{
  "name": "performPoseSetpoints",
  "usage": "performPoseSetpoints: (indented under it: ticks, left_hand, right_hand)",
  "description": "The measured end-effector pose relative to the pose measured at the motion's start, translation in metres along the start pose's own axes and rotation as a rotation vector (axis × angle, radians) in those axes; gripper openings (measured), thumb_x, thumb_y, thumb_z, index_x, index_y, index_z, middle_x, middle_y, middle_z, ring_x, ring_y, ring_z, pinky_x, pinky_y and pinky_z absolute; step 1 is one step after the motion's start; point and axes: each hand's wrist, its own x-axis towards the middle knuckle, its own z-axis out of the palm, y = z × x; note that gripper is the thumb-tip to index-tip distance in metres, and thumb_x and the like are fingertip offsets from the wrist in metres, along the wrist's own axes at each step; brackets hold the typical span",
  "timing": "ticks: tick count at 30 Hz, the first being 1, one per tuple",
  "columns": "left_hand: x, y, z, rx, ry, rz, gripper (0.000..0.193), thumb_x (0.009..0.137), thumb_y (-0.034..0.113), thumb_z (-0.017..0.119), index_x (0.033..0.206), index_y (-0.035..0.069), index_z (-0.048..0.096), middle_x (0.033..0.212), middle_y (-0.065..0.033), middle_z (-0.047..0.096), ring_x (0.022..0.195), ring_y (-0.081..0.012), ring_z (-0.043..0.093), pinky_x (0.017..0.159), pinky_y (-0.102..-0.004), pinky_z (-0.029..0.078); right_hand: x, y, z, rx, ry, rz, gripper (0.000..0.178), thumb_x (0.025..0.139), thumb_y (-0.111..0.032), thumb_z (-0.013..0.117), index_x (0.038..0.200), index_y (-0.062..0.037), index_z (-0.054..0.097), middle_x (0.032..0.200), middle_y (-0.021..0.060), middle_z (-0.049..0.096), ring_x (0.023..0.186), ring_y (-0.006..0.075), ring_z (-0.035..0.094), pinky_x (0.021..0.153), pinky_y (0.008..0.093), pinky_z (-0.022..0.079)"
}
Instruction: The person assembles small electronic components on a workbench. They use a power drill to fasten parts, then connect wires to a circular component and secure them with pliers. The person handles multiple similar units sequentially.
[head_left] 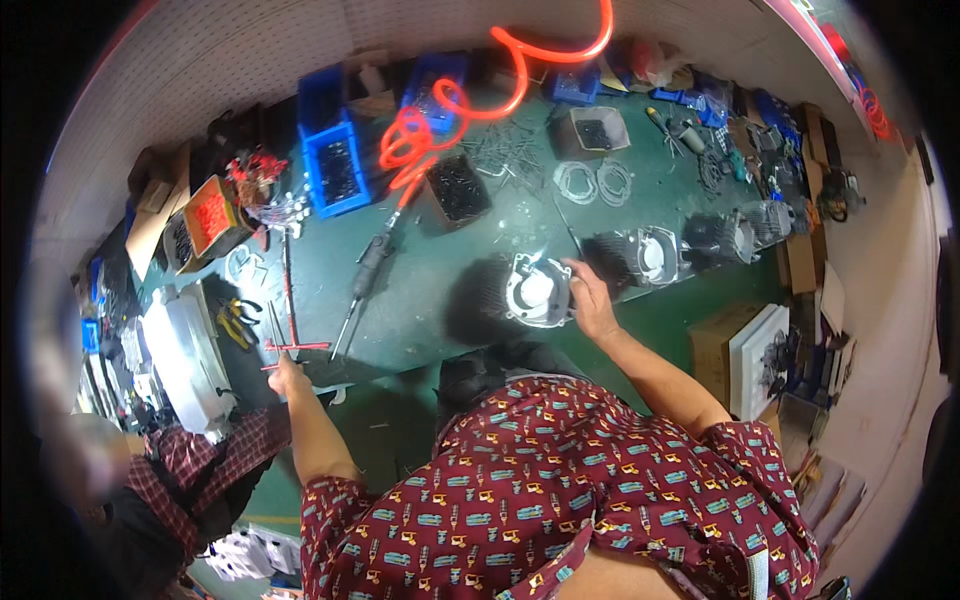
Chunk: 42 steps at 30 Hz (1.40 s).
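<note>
My left hand (pixel 287 376), at the bench's front edge, is closed around a red T-handle wrench (pixel 312 346). A second red crossbar shows by the fingers; which of the two the hand grips, or whether both, is unclear. My right hand (pixel 594 304) grips the right side of a finned metal engine cylinder (pixel 524 300), whose pale round opening faces up. Two similar finned cylinders, one (pixel 654 256) and another (pixel 741 242), stand in a row further right. A thin metal rod (pixel 568 226) lies just beyond my right hand.
An air screwdriver (pixel 371 268) on an orange coiled hose (pixel 520 80) lies mid-bench. Blue bins (pixel 357 196), a box of dark small parts (pixel 458 190), pale rings (pixel 614 183) and yellow-handled pliers (pixel 236 322) lie around. Another person's plaid sleeve (pixel 215 465) is at left.
</note>
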Motion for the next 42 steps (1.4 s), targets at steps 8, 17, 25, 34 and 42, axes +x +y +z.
performPoseSetpoints:
  ticks: [8,17,25,34,42]
  left_hand:
    - [-0.071,0.029,-0.034,0.279,0.060,0.825,0.036,0.090,0.020,0.052,0.113,-0.006,0.063,0.092,-0.0193,0.066,0.087,-0.0357,0.063,0.080,-0.0458,0.047]
    - [-0.408,0.074,-0.079,0.093,-1.093,0.719,0.023,0.103,0.020,0.061,0.115,0.002,0.067,0.071,0.0097,0.048,0.054,0.0003,0.037,0.047,-0.0192,0.027]
    - [-0.463,0.044,-0.070,0.320,-1.163,1.070,0.023,0.103,0.015,0.058,0.114,-0.004,0.066,0.087,-0.0058,0.069,0.083,-0.0118,0.064,0.079,-0.0279,0.051]
    - [-0.484,0.051,-0.066,0.465,-1.112,1.247,0.019,0.100,0.012,0.058,0.107,-0.003,0.067,0.087,-0.0141,0.069,0.081,-0.0215,0.068,0.075,-0.0330,0.052]
    - [-0.517,0.081,-0.027,0.663,-1.240,0.906,0.024,0.096,0.013,0.053,0.103,-0.005,0.069,0.074,-0.0113,0.069,0.068,-0.0225,0.068,0.067,-0.0389,0.053]
  right_hand:
    - [0.001,0.006,0.000,0.047,-0.053,0.032,0.042,0.096,-0.019,0.044,0.132,-0.0010,0.056,0.078,0.0185,0.061,0.071,0.0246,0.062,0.073,0.0381,0.050]
    - [0.008,-0.002,-0.029,0.082,-0.442,-0.126,0.110,0.069,-0.029,0.089,0.156,-0.0041,0.027,0.147,0.0245,0.046,0.137,0.0359,0.047,0.115,0.0425,0.037]
    - [0.016,0.011,-0.018,0.119,-0.516,-0.170,0.114,0.066,-0.029,0.093,0.155,-0.0024,0.027,0.149,0.0258,0.044,0.140,0.0383,0.043,0.117,0.0420,0.036]
    - [0.017,0.015,-0.020,0.082,-0.502,-0.231,0.115,0.065,-0.029,0.092,0.154,0.0009,0.024,0.149,0.0277,0.043,0.139,0.0411,0.043,0.117,0.0427,0.035]
    - [0.022,0.012,-0.009,0.165,-0.470,-0.317,0.099,0.066,-0.012,0.080,0.150,0.0022,0.030,0.138,0.0269,0.051,0.129,0.0442,0.051,0.109,0.0447,0.043]
